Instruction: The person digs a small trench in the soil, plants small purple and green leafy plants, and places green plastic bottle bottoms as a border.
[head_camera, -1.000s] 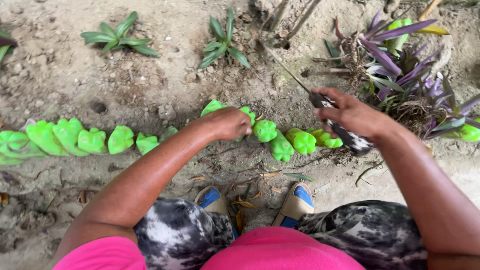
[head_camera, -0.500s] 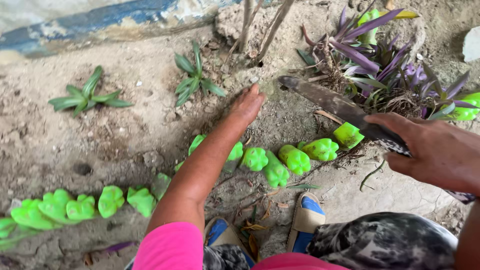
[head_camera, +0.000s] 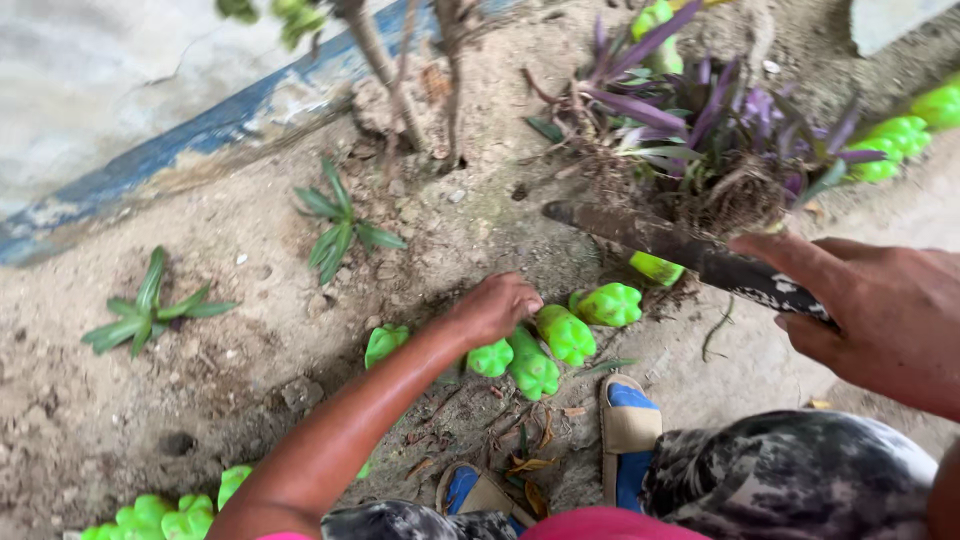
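Bottles: we pressed one down with our left hand closed, right hand gripping the knife clear

No packages, no labels, no signs, no screens anywhere in view, from twelve o'clock round to twelve

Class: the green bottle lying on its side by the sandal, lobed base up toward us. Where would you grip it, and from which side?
Grip the green bottle across its smooth middle, coming from above. It lies flat on the soil, the left hand crowds one end, and neighbouring bottles flank it.
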